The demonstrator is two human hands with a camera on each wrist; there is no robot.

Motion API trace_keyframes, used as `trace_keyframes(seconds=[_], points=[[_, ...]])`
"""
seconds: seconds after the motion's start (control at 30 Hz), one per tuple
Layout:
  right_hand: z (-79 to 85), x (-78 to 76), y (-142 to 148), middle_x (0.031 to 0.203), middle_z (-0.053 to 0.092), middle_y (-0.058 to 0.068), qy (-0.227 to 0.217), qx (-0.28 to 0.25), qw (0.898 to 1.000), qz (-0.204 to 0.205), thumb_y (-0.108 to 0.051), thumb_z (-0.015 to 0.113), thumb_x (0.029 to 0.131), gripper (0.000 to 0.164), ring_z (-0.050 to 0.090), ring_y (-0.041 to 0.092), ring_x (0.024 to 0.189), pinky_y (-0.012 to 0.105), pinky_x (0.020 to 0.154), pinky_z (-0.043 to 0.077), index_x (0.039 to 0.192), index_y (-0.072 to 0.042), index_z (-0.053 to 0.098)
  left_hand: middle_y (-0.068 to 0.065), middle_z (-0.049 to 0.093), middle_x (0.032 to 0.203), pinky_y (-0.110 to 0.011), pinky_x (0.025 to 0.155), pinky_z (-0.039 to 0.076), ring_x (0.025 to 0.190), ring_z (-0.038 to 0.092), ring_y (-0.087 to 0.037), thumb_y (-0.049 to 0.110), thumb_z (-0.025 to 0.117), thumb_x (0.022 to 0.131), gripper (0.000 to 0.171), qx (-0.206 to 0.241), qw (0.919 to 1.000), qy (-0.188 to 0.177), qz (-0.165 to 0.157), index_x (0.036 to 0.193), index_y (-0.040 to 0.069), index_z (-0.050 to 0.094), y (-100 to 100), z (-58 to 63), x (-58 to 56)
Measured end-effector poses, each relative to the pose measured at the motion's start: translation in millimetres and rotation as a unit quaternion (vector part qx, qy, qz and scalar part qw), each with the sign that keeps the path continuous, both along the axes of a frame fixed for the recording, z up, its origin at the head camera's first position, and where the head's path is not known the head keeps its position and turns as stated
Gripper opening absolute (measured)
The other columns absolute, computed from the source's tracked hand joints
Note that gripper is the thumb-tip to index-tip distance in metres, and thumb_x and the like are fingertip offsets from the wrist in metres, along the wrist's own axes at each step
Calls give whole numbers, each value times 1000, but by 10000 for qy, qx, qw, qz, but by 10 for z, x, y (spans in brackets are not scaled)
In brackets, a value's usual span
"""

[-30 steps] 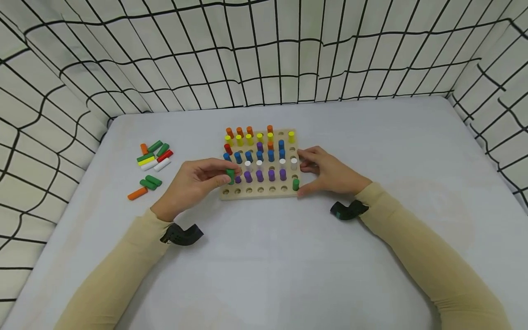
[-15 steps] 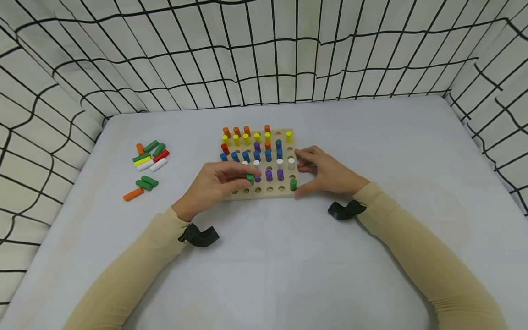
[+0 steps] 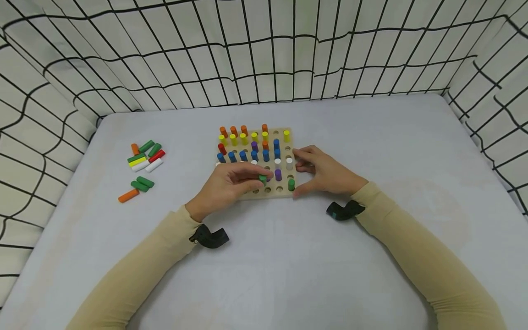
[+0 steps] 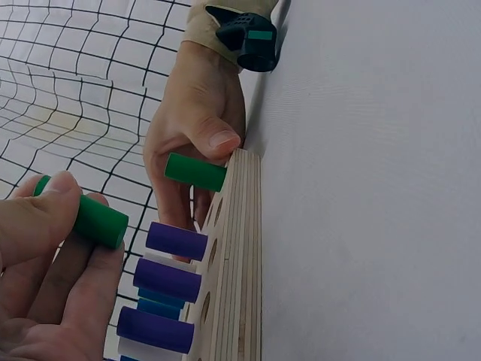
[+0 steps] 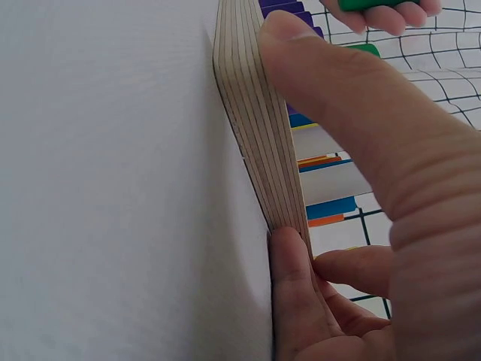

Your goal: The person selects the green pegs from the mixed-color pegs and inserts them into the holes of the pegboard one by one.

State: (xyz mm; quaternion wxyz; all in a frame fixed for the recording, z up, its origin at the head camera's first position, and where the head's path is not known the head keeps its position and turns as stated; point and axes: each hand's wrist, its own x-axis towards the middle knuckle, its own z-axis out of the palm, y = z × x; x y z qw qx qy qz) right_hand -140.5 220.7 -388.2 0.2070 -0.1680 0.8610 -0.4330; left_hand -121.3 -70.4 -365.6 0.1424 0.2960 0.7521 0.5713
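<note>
My left hand [image 3: 224, 183] pinches a green peg [image 4: 103, 222] between thumb and fingers, above the front part of a wooden pegboard [image 3: 273, 195]. In the left wrist view this peg is apart from the board, tilted, with its lower end free. My right hand [image 3: 330, 173] holds the board's right side, thumb at the near corner and fingers along the edge. A second green peg [image 3: 291, 184] stands in the front right corner hole. Behind the front row are purple pegs [image 3: 278, 174], then white, blue, yellow and orange ones. My left hand hides part of the board.
Loose pegs lie on the white table [image 3: 280, 266] to the left: green pegs [image 3: 142, 184], an orange peg [image 3: 129, 195], a red peg [image 3: 156, 156], white pegs [image 3: 154, 165] and a yellow peg [image 3: 138, 162]. A black grid on pale walls [image 3: 284, 55] surrounds the table.
My left hand has moved right across the board's front with the green peg, from the left end to right of the middle. The right hand keeps its hold on the board.
</note>
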Motion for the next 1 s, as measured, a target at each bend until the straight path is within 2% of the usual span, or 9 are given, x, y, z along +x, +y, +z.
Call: trace_keyframes(seconds=[0.23, 0.53, 0.83, 1.0], points=[[-22, -3, 5, 156, 37, 5, 28, -49, 10000, -36, -41, 95, 72, 122, 52, 19, 145, 34, 121, 44, 165, -12, 23, -15, 75, 125, -23, 95, 61, 113, 74, -16, 5, 72, 96, 27, -97, 9999, -76, -17, 123, 5, 74, 53, -37, -3], [-8, -6, 9, 155, 38, 4, 21, -93, 9999, -78, -38, 96, 71, 122, 53, 19, 144, 33, 120, 45, 165, -11, 24, -11, 76, 125, -23, 95, 61, 116, 74, -26, 7, 72, 96, 27, -139, 9999, -7, -17, 123, 8, 75, 122, -72, -31], [-33, -20, 19, 155, 37, 4, 16, -89, 9999, -71, -40, 96, 71, 121, 53, 19, 144, 34, 121, 44, 165, -11, 24, -7, 75, 125, -23, 95, 61, 110, 75, -15, 12, 73, 97, 26, -366, 9992, -120, -74, 123, 11, 75, 196, -70, -46], [-44, -23, 24, 155, 37, 4, 45, -65, 10000, -53, -42, 95, 71, 121, 54, 18, 143, 35, 121, 44, 165, -11, 24, -11, 75, 126, -25, 94, 62, 109, 76, -19, 8, 72, 97, 28, -222, 9995, -187, -133, 124, 8, 73, 226, -108, -49]])
